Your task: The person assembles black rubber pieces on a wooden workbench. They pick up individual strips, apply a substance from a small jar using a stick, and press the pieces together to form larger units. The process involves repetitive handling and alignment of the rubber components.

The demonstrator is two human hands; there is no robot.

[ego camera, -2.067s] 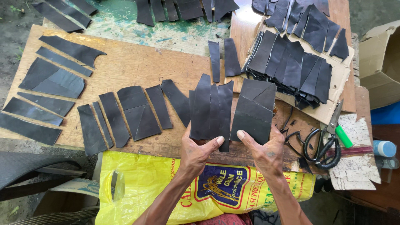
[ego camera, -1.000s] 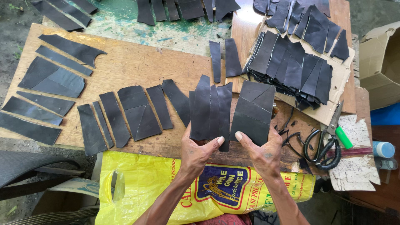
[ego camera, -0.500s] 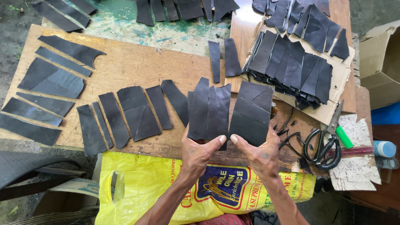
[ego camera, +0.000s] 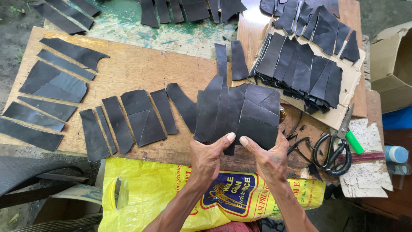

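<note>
From my head camera, my left hand (ego camera: 207, 158) and right hand (ego camera: 269, 158) are each closed around the lower edge of a fan of black pieces (ego camera: 236, 111), thumbs pressed on the front near the middle and nearly touching, fingers hidden behind. I hold the fan just above the near edge of the board (ego camera: 133, 68), over the yellow sack (ego camera: 171, 193). More black strips (ego camera: 128, 120) lie flat on the board to my left, and scissors (ego camera: 334, 148) lie to my right.

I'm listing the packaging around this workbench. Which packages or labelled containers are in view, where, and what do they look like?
Plastic sack: over the table's near edge, below both hands; yellow, with a blue and red printed panel.
Cardboard box: right edge; brown, open.
Small bottle: far right, beside the scissors; lying down, blue cap.
</note>
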